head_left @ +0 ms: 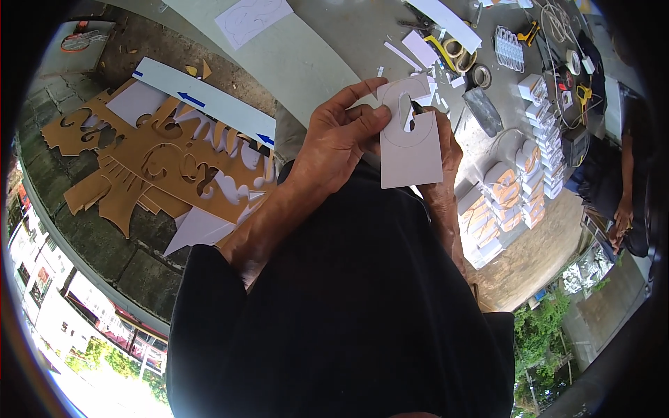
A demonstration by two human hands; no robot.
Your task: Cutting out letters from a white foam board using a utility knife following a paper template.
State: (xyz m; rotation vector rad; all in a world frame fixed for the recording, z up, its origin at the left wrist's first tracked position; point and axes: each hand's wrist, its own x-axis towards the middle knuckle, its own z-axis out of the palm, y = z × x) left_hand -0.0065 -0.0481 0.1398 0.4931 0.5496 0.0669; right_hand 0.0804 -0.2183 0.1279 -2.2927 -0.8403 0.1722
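My left hand (341, 139) grips a white sheet piece (411, 150) by its left edge, thumb on top; the piece has a curved shape cut into its upper part. My right hand (446, 157) is mostly hidden behind the sheet, and a thin dark tool tip (417, 108) pokes out at the cut. Both forearms rise from my dark clothing at the lower middle.
Brown cut-out leftovers (153, 164) and a white strip with blue arrows (202, 101) lie on the ground at left. White and orange block letters (509, 195), tape rolls (460, 52) and scraps lie at right. Another person (624, 181) stands at the far right.
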